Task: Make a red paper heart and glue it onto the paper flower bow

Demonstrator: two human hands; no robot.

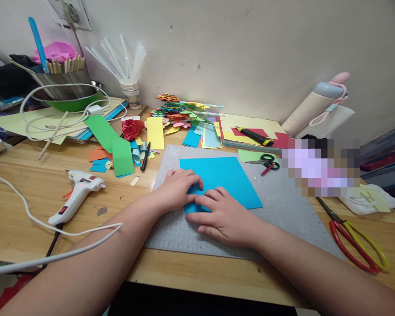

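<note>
A sheet of bright blue paper (230, 180) lies on the grey cutting mat (276, 219). At the sheet's left edge, my left hand (179, 188) has its fingers bent around and its thumb against the paper, gripping it. My right hand (225, 215) rests with fingers spread over the lower left part of the sheet, fingertips close to the left thumb. Near that lower left corner the paper seems bent up, partly hidden under both hands. Small black scissors (266, 161) and a red-handled cutter (267, 169) lie just beyond the sheet's right side.
To the left lies a white hot glue gun (77, 193), with a white cable (95, 230) looping over my left forearm. Green paper strips (122, 157) and a black marker (145, 157) are nearby. Large scissors (355, 243) lie at right. A yellow-black utility knife (255, 136) tops stacked paper.
</note>
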